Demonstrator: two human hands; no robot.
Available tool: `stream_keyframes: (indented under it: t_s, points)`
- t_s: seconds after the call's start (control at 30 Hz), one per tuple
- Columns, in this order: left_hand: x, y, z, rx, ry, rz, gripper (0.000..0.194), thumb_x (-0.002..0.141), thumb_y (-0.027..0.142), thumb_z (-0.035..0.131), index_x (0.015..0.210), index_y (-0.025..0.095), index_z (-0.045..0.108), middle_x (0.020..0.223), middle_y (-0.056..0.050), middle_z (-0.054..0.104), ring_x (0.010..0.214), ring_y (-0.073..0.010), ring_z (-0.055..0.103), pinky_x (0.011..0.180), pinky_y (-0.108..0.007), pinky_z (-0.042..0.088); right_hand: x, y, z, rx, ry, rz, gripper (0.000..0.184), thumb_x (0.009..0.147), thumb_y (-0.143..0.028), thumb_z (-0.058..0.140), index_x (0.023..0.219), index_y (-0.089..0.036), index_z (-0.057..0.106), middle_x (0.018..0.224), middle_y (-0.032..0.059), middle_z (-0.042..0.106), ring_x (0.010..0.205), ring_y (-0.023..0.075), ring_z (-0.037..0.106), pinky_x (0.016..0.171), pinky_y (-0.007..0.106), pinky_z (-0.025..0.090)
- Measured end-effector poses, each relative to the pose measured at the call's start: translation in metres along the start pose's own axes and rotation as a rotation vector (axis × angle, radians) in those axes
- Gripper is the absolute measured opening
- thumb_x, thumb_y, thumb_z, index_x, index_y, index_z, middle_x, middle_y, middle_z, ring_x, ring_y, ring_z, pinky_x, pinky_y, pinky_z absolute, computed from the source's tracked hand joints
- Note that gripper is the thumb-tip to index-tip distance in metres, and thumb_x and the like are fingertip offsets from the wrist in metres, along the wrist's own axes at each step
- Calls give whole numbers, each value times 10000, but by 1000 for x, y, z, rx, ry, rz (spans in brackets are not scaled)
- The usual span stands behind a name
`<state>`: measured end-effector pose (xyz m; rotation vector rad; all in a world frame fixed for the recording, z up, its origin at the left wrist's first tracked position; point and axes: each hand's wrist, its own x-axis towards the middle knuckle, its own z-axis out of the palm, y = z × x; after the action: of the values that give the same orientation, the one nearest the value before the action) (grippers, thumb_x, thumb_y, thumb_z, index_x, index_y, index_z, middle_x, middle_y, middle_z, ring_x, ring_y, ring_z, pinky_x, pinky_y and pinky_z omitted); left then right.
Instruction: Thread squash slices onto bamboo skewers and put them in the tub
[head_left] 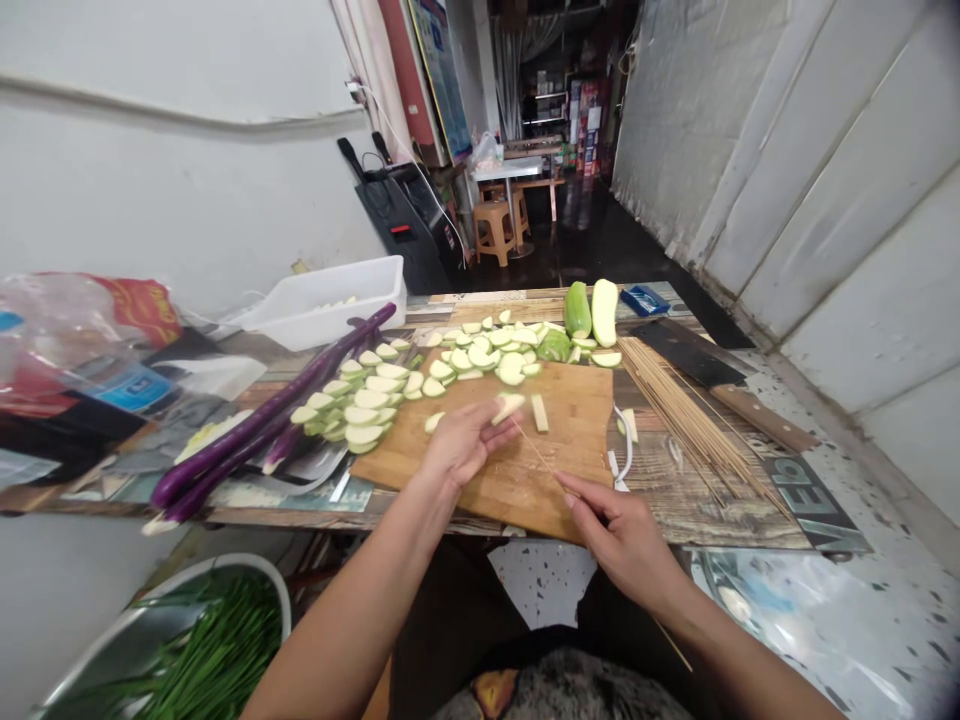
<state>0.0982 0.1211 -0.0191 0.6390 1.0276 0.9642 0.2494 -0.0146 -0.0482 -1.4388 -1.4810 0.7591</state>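
Note:
My left hand [459,444] pinches a pale zucchini slice [508,405] over the wooden cutting board [577,400]. My right hand [619,535] pinches a thin bamboo skewer [535,450] whose tip points at that slice. A small cut piece [539,412] lies on the board just right of the slice. Several zucchini slices [375,400] are heaped along the board's far left edge and more [491,350] at its far side.
Long purple eggplants [262,420] lie left of the board. A bundle of skewers [682,410], a cleaver [712,375] and a white peeler [624,450] sit right. Two zucchini halves [591,310], a white tub [330,300] at the back, chives in a bowl [210,640] below left.

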Motion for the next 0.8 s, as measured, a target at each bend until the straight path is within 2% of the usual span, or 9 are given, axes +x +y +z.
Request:
stream_keyframes:
  t_s: [0.23, 0.37, 0.8]
  points:
    - [-1, -2, -2, 28, -22, -9, 57, 748, 92, 607, 794, 60, 622, 880, -149, 681, 731, -186, 668, 678, -298, 569, 1, 1, 1, 10, 1, 11, 318, 840, -262, 478, 1086, -154, 647, 1017, 64, 684, 853, 181, 664, 714, 264, 533]
    - [-1, -2, -3, 32, -27, -6, 56, 756, 102, 604, 786, 59, 623, 877, -147, 680, 732, -187, 668, 675, -299, 569, 1, 2, 1, 22, -10, 15, 321, 841, -259, 480, 1103, -160, 638, 1030, 61, 680, 903, 185, 651, 778, 283, 519]
    - [-6, 2, -1, 54, -52, -2, 58, 762, 97, 591, 776, 57, 632, 825, -150, 683, 720, -182, 668, 668, -281, 566, -2, 2, 0, 29, -10, -9, 312, 842, -269, 486, 1099, -191, 645, 1020, 52, 684, 867, 201, 660, 771, 329, 531]
